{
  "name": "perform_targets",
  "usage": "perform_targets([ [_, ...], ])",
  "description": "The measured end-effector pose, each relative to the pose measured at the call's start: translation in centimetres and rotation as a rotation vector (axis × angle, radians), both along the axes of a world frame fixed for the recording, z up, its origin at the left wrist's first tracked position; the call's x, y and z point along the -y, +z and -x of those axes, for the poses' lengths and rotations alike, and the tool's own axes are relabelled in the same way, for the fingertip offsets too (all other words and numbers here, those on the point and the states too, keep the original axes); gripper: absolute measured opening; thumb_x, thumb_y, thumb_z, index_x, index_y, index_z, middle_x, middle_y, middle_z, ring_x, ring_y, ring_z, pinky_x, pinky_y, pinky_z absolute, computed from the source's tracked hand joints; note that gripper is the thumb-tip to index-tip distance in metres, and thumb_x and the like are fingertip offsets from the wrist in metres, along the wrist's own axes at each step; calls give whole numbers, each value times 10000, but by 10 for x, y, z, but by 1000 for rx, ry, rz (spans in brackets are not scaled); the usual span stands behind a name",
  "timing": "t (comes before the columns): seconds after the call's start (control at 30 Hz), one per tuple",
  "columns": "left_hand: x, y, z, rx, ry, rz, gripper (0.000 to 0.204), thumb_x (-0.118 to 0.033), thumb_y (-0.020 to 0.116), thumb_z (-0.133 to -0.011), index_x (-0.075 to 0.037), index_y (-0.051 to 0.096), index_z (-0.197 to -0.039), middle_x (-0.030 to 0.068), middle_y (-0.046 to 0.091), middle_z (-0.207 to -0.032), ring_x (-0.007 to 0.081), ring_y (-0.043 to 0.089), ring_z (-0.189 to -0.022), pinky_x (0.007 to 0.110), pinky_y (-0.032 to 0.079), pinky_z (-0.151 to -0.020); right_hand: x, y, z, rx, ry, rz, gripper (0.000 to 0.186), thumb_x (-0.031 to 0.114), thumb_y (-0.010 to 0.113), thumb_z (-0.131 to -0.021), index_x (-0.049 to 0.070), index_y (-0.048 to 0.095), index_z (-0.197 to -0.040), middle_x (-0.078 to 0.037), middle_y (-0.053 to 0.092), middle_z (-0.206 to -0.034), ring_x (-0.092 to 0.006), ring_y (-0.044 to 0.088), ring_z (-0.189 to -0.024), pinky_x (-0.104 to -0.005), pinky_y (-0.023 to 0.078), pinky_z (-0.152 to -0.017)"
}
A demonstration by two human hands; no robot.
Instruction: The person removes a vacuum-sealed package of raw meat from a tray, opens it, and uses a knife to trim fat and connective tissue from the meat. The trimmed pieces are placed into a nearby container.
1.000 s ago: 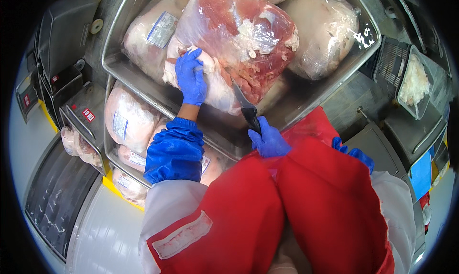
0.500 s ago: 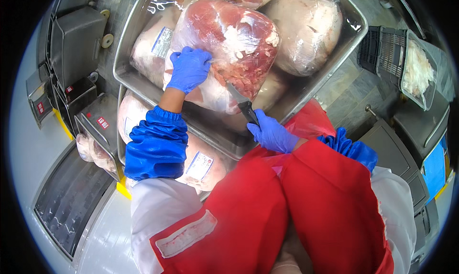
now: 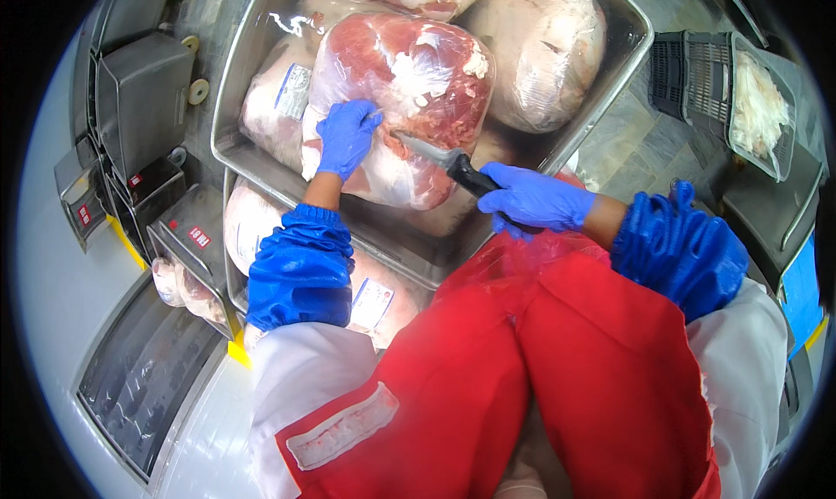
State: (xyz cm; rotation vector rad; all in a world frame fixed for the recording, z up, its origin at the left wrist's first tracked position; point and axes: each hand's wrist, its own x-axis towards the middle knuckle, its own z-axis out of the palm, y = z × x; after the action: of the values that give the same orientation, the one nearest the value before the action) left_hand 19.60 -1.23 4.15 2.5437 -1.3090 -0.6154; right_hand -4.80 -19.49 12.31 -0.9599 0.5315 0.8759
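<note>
A large cut of red meat with white fat (image 3: 405,64) lies in a steel tub (image 3: 642,37). My left hand (image 3: 347,135), in a blue glove, is closed at its left-middle part, pinching the surface. My right hand (image 3: 531,201), also gloved, grips the black handle of a knife (image 3: 431,151); the blade lies across the meat, tip just right of my left fingers. Wrapped pale pieces of meat (image 3: 544,59) surround the cut, one with a label (image 3: 274,90) on the left.
Below the tub sit more wrapped pieces (image 3: 374,299) in a second steel tub. Grey crates (image 3: 675,77) and a container of white scraps (image 3: 753,107) stand right. Steel carts (image 3: 139,98) line the left; a red apron (image 3: 435,394) covers my front.
My left hand has released the white flap and pinches farther in on the cut. My right hand has risen rightward, and the knife has turned flatter, its tip nearer the left fingers.
</note>
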Motion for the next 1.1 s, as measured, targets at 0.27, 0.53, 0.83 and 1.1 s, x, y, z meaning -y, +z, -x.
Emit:
perform_targets([
  [0.27, -2, 4, 16, 36, 69, 160, 129, -185, 620, -769, -62, 586, -788, 98, 564, -785, 279, 493, -795, 374, 393, -740, -64, -34, 17, 480, 90, 680, 197, 157, 456, -845, 17, 381, -962, -201, 528, -648, -337, 559, -545, -431, 431, -496],
  [0.53, -1, 10, 16, 38, 35, 171, 113, -173, 610, -768, -65, 576, -769, 96, 555, -771, 284, 490, -794, 372, 386, -734, -73, -43, 22, 425, 87, 745, 204, 153, 450, -833, 10, 383, -963, -235, 560, -707, -406, 556, -640, -495, 423, -570],
  [0.83, -7, 2, 19, -27, 91, 285, 85, -161, 596, -766, -77, 604, -777, 79, 577, -783, 286, 511, -795, 374, 391, -743, 5, -5, 20, 540, 255, 699, 247, 226, 475, -862, 24, 389, -977, -224, 551, -663, -347, 574, -576, -426, 450, -495],
  [1.1, -24, -18, 37, 10, 309, 676, 112, -121, 522, -829, -29, 586, -827, 127, 588, -912, 235, 536, -881, 342, 389, -825, 42, 21, -14, 62, 213, 133, 287, 237, 462, -881, 32, 384, -1065, -86, 541, -637, -150, 520, -423, -272, 434, -375],
])
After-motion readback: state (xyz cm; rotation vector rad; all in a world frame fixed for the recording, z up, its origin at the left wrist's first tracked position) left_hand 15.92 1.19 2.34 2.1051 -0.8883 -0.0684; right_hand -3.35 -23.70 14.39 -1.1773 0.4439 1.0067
